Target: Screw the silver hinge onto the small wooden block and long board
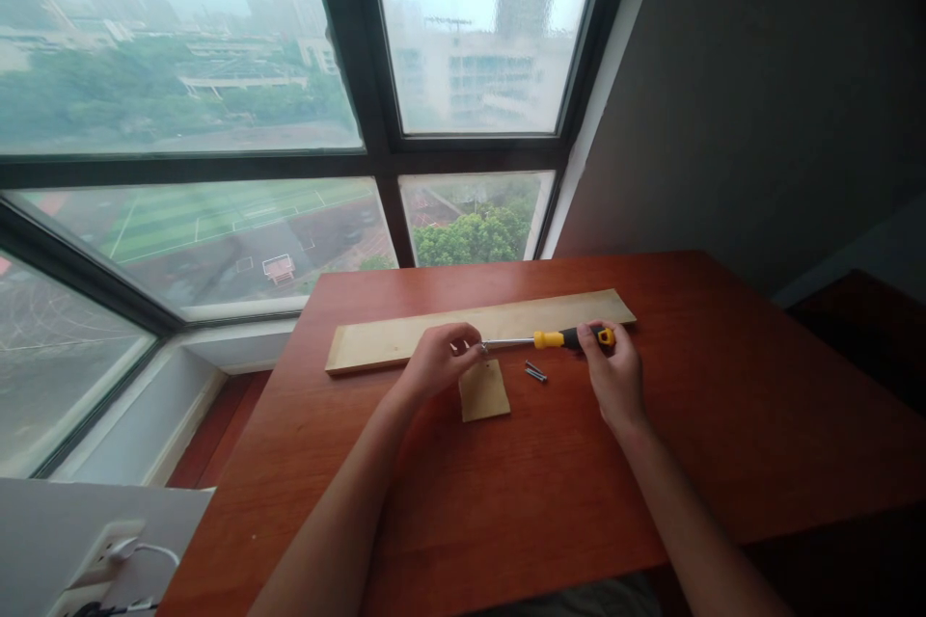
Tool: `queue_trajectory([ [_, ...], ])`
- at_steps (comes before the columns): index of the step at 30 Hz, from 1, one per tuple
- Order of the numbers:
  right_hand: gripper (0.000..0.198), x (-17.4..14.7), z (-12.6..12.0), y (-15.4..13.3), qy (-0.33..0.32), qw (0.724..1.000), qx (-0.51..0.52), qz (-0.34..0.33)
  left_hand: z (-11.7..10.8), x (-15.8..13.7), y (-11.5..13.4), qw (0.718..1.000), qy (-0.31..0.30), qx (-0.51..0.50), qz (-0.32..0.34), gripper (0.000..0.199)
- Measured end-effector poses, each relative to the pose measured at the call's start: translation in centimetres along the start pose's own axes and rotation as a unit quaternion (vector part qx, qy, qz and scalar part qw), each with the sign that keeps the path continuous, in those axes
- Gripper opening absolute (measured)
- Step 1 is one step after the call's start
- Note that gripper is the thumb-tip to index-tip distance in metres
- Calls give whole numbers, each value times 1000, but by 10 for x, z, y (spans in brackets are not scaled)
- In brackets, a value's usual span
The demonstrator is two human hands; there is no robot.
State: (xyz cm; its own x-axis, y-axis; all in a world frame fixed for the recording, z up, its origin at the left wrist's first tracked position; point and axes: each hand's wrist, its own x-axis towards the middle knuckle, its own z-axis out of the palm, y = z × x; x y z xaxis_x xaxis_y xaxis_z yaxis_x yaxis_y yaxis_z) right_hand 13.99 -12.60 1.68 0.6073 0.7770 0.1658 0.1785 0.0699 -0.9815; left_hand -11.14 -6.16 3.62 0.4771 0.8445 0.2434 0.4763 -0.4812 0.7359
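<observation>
My right hand [614, 371] is closed around the black and yellow handle of a screwdriver [560, 338], held level with its shaft pointing left. The thumb and fingers of my left hand [443, 357] pinch a small shiny screw [484, 347] at the screwdriver's tip; the fingers partly hide it. Just below the tip, a small square wood piece [484, 392] with a dark hole near its top edge lies on the table. Several loose screws [535, 371] lie to the right of it. Behind both hands stretches a long pale wooden board [383, 339].
The reddish-brown table [521, 492] stands against large windows [477, 67] with dark frames. A grey wall [709, 116] rises at the right. At lower left, a white plug [124, 549] sits in a wall socket.
</observation>
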Motion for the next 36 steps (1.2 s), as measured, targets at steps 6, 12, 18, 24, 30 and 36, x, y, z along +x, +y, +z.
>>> queue_trajectory([
  [6,44,0,-9,-9,2,1000,8,-6,-5,-4,12,991,-34,115,54,10],
  [12,39,-4,-17,-22,2,1000,-10,-25,3,-5,15,983,-117,131,48,11],
  [18,33,-10,-22,-34,-10,993,-88,-82,5,-4,10,987,-104,107,50,12],
  [24,28,-14,-25,-41,-14,983,-131,-126,-1,-5,13,989,-91,93,66,10],
  [30,35,4,-30,-25,42,997,-28,-58,11,-3,18,995,-42,69,51,11],
  [36,40,18,-26,2,30,976,190,101,45,-2,32,989,-74,125,36,14],
])
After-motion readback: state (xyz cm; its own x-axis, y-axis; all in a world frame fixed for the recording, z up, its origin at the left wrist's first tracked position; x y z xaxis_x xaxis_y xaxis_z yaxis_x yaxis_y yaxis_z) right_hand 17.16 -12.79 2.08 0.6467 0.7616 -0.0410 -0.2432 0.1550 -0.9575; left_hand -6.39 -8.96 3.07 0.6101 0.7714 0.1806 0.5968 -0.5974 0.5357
